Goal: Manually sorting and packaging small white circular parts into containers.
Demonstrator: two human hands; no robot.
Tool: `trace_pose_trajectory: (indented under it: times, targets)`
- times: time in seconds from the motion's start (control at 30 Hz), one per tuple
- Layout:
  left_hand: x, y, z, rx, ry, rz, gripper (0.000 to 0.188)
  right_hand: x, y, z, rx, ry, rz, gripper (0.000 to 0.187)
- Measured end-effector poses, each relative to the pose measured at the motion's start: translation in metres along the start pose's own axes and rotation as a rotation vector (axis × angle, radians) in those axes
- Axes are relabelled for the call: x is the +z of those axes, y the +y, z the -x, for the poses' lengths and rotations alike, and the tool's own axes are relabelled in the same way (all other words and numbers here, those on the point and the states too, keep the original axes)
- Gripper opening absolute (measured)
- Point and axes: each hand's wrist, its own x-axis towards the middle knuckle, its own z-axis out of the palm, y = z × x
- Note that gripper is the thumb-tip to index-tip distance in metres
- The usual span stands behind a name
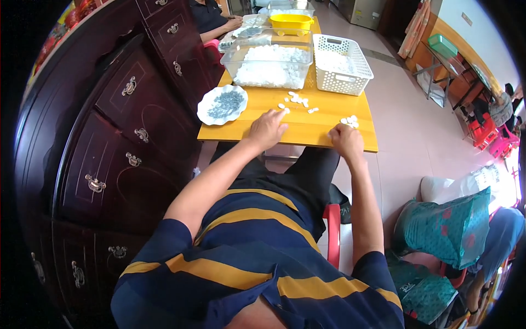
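Observation:
My left hand (267,130) is over the near part of the yellow table (257,119), thumb apart and index finger stretched out. Its fingertip touches or nearly touches a small white piece (286,111), beside several scattered white pieces (297,99). Near the table's right front corner my right hand (348,141) is closed, its knuckles up; what it may hold is hidden. Just beyond it lies a small group of round white pieces (349,120). Left of my left hand stands a white scalloped dish (203,111) holding many thin grey metal pieces (226,104).
Behind the loose pieces stand a clear bin (232,64) and a white perforated basket (342,84), both holding white pieces. A yellow tub (290,23) is farther back. Another person (211,19) sits far left. Dark drawers (120,115) flank the left; green bags (444,227) stand right.

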Motion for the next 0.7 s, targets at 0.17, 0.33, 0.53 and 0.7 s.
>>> trace_pose_trajectory:
  times: [0.17,0.33,0.53,0.7]
  targets:
    - [0.013,-0.003,-0.035,-0.013,-0.115,-0.072,0.048,0.008,0.024,-0.021,0.074,0.056,0.076,0.027]
    - [0.027,0.001,-0.05,-0.053,-0.151,-0.139,0.046,0.004,0.027,-0.024,0.106,0.135,0.078,0.023]
    - [0.031,0.0,-0.056,-0.04,-0.213,-0.181,0.047,0.019,-0.004,-0.028,-0.118,0.242,-0.053,0.016]
    - [0.03,0.001,-0.052,0.041,-0.192,-0.265,0.038,0.043,-0.029,-0.05,-0.258,0.174,-0.065,0.013]
